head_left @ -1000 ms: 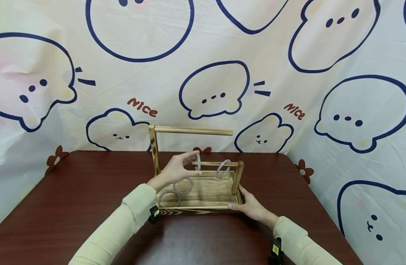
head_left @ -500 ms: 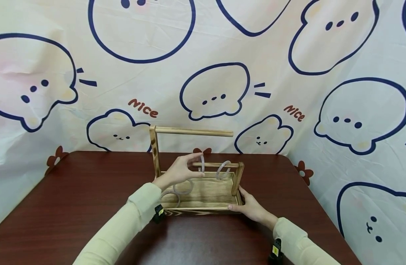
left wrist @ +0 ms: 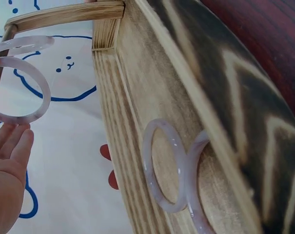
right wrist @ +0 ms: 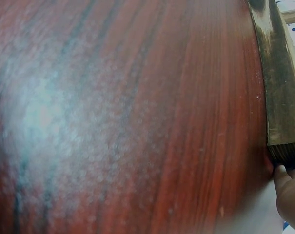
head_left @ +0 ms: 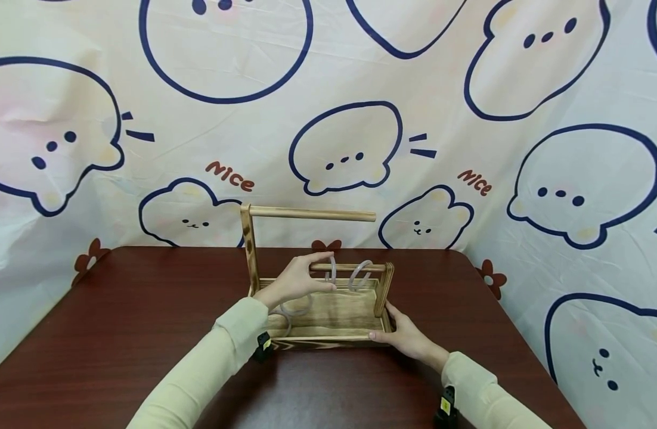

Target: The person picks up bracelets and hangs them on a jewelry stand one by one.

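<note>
My left hand pinches a pale lilac bangle between thumb and fingertips, at the lower bar of a wooden stand. The bar's free left end sticks out past this bangle, which appears to be around it. Farther right, a second bangle hangs on the same bar. In the left wrist view two more, a bangle and a partly hidden bangle, lie in the stand's tray. My right hand grips the tray's right end near the front corner, thumb on the front rim.
A longer upper bar extends rightward from the tall left post, its right end free. The stand rests on a dark red-brown table. Behind hangs a white cloth with cartoon drawings.
My left hand has moved right along the lower bar with the bangle, toward the one hanging there. My right hand keeps its grip on the stand.
</note>
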`<state>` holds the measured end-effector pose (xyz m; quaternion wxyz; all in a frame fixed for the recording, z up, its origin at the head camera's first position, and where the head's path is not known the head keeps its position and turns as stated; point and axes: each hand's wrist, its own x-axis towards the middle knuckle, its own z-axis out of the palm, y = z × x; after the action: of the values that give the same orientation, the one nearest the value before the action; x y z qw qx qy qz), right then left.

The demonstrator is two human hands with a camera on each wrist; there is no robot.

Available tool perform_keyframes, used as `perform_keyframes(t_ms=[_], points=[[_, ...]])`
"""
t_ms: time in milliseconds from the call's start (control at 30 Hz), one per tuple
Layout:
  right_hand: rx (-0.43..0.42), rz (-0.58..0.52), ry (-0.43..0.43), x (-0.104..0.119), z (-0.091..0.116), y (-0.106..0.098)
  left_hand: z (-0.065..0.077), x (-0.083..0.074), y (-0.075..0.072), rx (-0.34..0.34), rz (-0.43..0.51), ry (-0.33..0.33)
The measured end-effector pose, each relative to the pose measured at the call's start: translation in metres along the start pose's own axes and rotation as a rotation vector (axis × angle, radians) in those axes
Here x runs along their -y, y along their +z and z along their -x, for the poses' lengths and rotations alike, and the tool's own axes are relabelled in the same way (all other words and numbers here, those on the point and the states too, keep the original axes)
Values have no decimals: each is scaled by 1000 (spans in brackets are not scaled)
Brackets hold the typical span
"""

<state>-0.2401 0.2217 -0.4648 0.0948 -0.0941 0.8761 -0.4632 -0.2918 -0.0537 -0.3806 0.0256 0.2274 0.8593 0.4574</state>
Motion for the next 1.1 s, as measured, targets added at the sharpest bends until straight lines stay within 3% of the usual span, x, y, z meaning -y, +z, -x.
perform_keyframes(t_ms=[433,933,1100], points=[[-3,6,4,4,1,-2,0,2,-1,15,55,12],[15,-3,12,4,1,-1,1,5,-4,45,54,5],[7,0,11,5,3,-1,1,4,-6,66,46,56]])
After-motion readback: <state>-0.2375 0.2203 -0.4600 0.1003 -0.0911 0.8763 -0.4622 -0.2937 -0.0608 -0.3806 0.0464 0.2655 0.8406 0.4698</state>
